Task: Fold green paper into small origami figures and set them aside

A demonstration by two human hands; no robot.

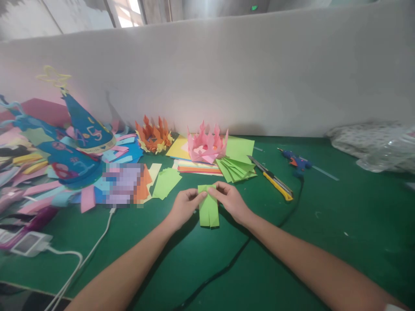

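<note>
Both hands grip one folded piece of light green paper (pixel 209 211) just above the green table. My left hand (pixel 187 204) pinches its upper left edge, thumb on top. My right hand (pixel 231 200) pinches the upper right in the same way. A slit or fold line runs down the middle of the paper's lower half. The fingers behind the paper are hidden. Beyond my left hand lie flat light green sheets (pixel 167 183). Past my right hand is a fanned stack of folded green paper (pixel 236 169), beside a pink paper crown (pixel 207 144).
A yellow utility knife (pixel 275 183) and a blue glue gun (pixel 295 162) lie to the right; a black cord (pixel 227 270) crosses the table. An orange paper crown (pixel 154 136) stands behind. Blue cone hats (pixel 86 123), paper strips and a white cable (pixel 100 242) crowd the left.
</note>
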